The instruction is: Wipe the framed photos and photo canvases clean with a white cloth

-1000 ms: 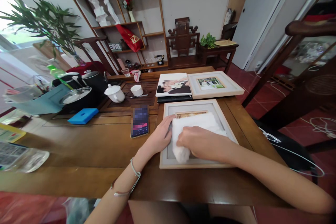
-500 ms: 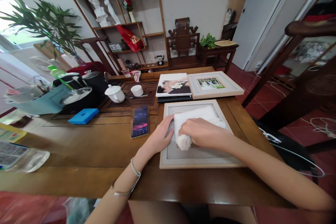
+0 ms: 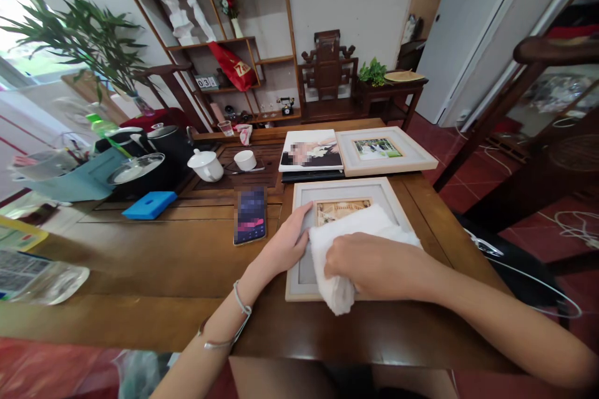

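A pale wooden picture frame (image 3: 299,262) lies flat on the dark wooden table (image 3: 154,268) in front of me. My right hand (image 3: 374,265) is closed on a white cloth (image 3: 337,243) and presses it against the frame's lower part; the cloth hangs over the near edge. My left hand (image 3: 285,243) lies flat with fingers stretched along the frame's left side, holding it down. The small photo (image 3: 339,209) in the frame shows above the cloth. A bracelet circles my left wrist.
A phone (image 3: 250,215) lies just left of the frame. Two more pictures (image 3: 346,153) lie behind it. A tea tray with teapot (image 3: 206,165), cup, kettles and a blue box (image 3: 150,204) fills the left. Shelves and chairs stand beyond.
My right hand has drawn the cloth back down from the upper part of the frame to its near edge, uncovering the photo. The left hand has stayed on the frame's left side.
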### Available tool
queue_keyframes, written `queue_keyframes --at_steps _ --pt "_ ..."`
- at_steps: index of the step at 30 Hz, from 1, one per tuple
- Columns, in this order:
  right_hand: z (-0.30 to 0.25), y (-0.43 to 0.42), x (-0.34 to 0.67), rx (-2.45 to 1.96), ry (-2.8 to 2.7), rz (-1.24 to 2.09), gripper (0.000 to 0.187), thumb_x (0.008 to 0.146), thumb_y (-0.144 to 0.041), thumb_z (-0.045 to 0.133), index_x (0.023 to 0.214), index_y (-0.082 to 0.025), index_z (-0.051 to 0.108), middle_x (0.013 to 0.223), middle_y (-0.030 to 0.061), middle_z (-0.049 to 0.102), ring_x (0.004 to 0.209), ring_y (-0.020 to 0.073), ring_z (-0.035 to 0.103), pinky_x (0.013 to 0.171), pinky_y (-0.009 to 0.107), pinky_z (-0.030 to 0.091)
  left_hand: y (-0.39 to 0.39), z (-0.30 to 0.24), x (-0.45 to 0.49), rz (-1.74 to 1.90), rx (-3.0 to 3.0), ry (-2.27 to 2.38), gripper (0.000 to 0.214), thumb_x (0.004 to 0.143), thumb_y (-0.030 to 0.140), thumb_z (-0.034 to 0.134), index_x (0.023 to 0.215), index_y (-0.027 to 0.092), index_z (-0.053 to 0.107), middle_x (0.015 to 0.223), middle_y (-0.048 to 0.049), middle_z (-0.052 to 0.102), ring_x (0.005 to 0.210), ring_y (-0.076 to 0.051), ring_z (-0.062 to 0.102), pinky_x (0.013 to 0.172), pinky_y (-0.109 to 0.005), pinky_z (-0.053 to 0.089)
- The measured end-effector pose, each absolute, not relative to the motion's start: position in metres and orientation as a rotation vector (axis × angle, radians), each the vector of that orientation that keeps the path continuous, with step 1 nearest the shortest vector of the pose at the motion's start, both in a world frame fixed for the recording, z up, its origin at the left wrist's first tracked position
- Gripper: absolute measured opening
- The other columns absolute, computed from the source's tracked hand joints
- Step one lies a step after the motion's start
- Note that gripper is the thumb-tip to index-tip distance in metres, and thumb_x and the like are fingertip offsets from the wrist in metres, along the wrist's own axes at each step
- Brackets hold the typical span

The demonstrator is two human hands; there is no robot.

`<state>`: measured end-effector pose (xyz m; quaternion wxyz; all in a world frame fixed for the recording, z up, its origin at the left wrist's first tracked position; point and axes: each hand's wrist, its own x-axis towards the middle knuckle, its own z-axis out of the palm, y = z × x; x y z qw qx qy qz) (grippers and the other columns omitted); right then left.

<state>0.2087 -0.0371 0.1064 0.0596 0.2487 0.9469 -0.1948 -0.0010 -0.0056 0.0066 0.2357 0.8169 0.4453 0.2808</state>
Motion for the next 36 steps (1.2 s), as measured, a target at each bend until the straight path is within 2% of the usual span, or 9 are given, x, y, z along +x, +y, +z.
queue_keyframes --at_steps 5,12,15,18,21,24,29,32,36 --pt "0.110 -0.027 0.211 0.859 2.802 -0.634 0.036 0.077 -0.003 0.053 0.103 -0.020 0.071 0.097 0.0071 0.072 0.085 0.0210 0.064 0.067 0.026 0.040 -0.006 0.009 -0.001 0.750 2.261 1.230 0.055 0.089 0.013 0.043 0.143 0.017 0.032 0.146 -0.0158 0.043 0.137 -0.026 0.040 0.116 -0.048 0.031" --pt "0.099 -0.002 0.195 1.200 2.742 -0.122 0.033 0.081 0.002 0.046 0.100 -0.011 0.069 0.096 0.0142 0.070 0.093 0.0265 0.063 0.067 0.029 0.040 -0.005 0.006 -0.001 0.753 2.280 1.240 0.052 0.093 0.021 0.044 0.143 0.016 0.031 0.147 -0.0174 0.042 0.137 -0.028 0.040 0.115 -0.051 0.031" --pt "0.095 -0.004 0.190 1.179 2.717 -0.066 0.030 0.080 0.003 0.048 0.100 -0.010 0.067 0.098 0.0150 0.069 0.096 0.0277 0.061 0.068 0.029 0.040 -0.004 0.004 -0.001 0.752 2.272 1.235 0.054 0.093 0.021 0.044 0.145 0.015 0.029 0.148 -0.0174 0.040 0.138 -0.028 0.038 0.116 -0.050 0.030" --pt "0.096 -0.017 0.192 1.034 2.767 -0.148 0.029 0.079 0.005 0.046 0.093 -0.010 0.067 0.092 0.0135 0.069 0.092 0.0266 0.061 0.068 0.030 0.039 -0.004 0.004 -0.001 0.743 2.244 1.237 0.057 0.092 0.020 0.044 0.146 0.014 0.026 0.149 -0.0171 0.038 0.139 -0.027 0.037 0.117 -0.049 0.029" --pt "0.099 -0.033 0.200 0.813 2.884 -0.369 0.024 0.080 0.001 0.047 0.086 -0.012 0.066 0.085 0.0101 0.069 0.082 0.0226 0.061 0.067 0.029 0.038 -0.006 0.007 -0.001 0.733 2.200 1.240 0.061 0.090 0.017 0.045 0.147 0.015 0.025 0.150 -0.0163 0.038 0.140 -0.027 0.036 0.117 -0.048 0.028" --pt "0.105 -0.040 0.205 0.640 2.883 -0.558 0.023 0.076 -0.001 0.053 0.087 -0.013 0.068 0.087 0.0087 0.070 0.084 0.0220 0.062 0.069 0.029 0.039 -0.007 0.009 -0.001 0.724 2.173 1.235 0.061 0.088 0.015 0.045 0.147 0.016 0.026 0.151 -0.0151 0.037 0.141 -0.027 0.034 0.118 -0.048 0.027" --pt "0.111 -0.029 0.207 0.728 2.808 -0.794 0.031 0.071 -0.002 0.052 0.091 -0.018 0.070 0.084 0.0046 0.070 0.073 0.0180 0.061 0.060 0.025 0.037 -0.006 0.009 -0.002 0.748 2.221 1.215 0.060 0.086 0.011 0.044 0.144 0.016 0.031 0.148 -0.0152 0.041 0.138 -0.026 0.038 0.117 -0.048 0.029" --pt "0.110 -0.023 0.206 0.796 2.817 -0.772 0.036 0.068 0.001 0.049 0.091 -0.018 0.069 0.086 0.0052 0.071 0.073 0.0175 0.062 0.058 0.024 0.036 -0.005 0.008 -0.002 0.764 2.258 1.199 0.061 0.082 0.006 0.042 0.142 0.015 0.033 0.145 -0.0158 0.043 0.136 -0.026 0.041 0.116 -0.047 0.031" --pt "0.106 -0.021 0.203 0.818 2.850 -0.639 0.038 0.067 0.002 0.047 0.091 -0.016 0.069 0.089 0.0080 0.071 0.077 0.0196 0.063 0.060 0.026 0.037 -0.004 0.006 -0.001 0.794 2.270 1.190 0.055 0.086 0.008 0.040 0.140 0.014 0.037 0.141 -0.0163 0.047 0.132 -0.026 0.045 0.114 -0.047 0.034"
